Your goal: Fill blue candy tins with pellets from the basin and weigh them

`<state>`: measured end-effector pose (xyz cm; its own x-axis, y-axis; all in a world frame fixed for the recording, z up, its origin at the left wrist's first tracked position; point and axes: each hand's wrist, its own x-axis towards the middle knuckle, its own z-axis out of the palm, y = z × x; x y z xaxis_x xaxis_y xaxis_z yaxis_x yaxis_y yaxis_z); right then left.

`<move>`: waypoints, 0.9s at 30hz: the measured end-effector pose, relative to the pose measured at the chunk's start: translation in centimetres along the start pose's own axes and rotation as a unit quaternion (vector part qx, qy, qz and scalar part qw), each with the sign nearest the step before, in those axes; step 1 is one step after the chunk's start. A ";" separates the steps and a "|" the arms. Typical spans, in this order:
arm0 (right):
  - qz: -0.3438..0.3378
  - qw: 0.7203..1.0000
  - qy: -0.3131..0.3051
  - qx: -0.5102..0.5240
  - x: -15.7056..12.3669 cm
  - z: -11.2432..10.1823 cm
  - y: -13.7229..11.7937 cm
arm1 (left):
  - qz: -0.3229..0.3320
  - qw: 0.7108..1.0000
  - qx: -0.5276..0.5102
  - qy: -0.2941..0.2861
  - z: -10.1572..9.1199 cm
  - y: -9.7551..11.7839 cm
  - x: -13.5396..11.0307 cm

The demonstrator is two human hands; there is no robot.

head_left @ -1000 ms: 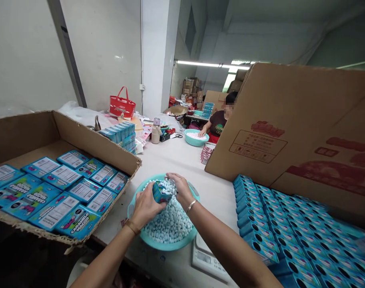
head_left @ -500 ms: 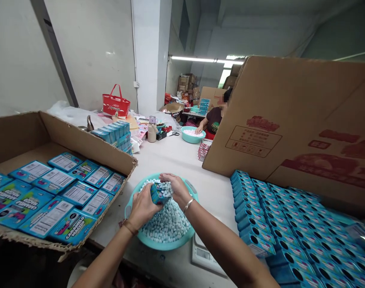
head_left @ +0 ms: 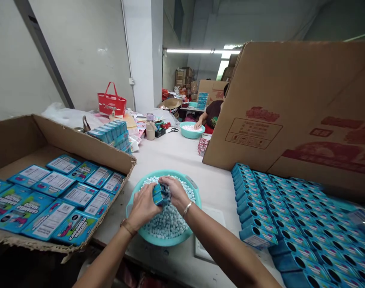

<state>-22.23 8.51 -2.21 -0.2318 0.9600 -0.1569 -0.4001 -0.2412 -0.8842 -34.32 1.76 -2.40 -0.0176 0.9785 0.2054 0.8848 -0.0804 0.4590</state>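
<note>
A small blue candy box [head_left: 158, 195] sits tilted in my left hand [head_left: 144, 205], with fingers and thumb closed around its sides. My right hand [head_left: 176, 193] is curled against the box's right end, with pale blue candies between its fingers and the box. The fingertips are partly hidden. Both hands are above a teal basin [head_left: 166, 241] filled with small pale blue candies [head_left: 167, 226].
On the left, a cardboard tray [head_left: 89, 143] holds blue boxes. Rows of blue boxes with round dark holes [head_left: 257, 232] stand at right before a large carton [head_left: 296, 104]. A white scale [head_left: 204, 249] lies beside the basin. Across the table, a co-worker's hand [head_left: 198, 125] reaches into another basin.
My right hand has gone from flat and cupped beside the box to curled close at its end. Fewer candies show between hand and box. The view has shifted slightly.
</note>
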 end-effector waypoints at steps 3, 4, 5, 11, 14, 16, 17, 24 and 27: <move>0.001 1.000 -0.014 -0.015 -0.2 0.5 0.0 | 0.005 1.000 -0.004 -0.001 0.1 0.0 -0.1; 0.004 1.000 -0.018 -0.022 -0.3 0.3 0.0 | 0.004 1.000 -0.004 -0.011 0.1 -0.1 -0.1; 0.008 0.999 -0.020 -0.025 -0.6 -0.3 -0.1 | 0.004 1.000 0.000 -0.024 -0.1 -0.2 -0.2; -0.071 0.958 0.018 -0.276 -3.3 -8.4 0.5 | 0.067 0.983 0.120 -0.123 -1.8 -0.6 -0.3; -0.042 0.934 0.050 -0.351 -3.5 -10.5 2.6 | 0.088 0.966 0.167 -0.179 -0.9 0.6 0.8; -0.026 0.950 0.078 -0.301 -2.7 -9.9 4.1 | 0.089 0.961 0.173 -0.195 0.1 1.5 1.6; -0.026 0.959 0.094 -0.267 -2.2 -9.1 4.6 | 0.089 0.962 0.172 -0.193 0.6 1.9 1.9; -0.060 0.986 0.096 -0.125 0.4 -4.5 2.8 | 0.028 0.990 0.101 -0.098 1.4 1.9 1.1; -0.092 0.988 0.078 -0.094 1.3 -3.6 0.5 | -0.022 1.000 0.016 -0.016 1.6 1.9 0.7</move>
<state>-19.54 10.10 -4.45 -0.0248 0.9989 -0.0397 -0.2477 -0.0446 -0.9678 -31.89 2.59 -2.78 -0.0417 0.9866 0.1580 0.8984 -0.0321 0.4380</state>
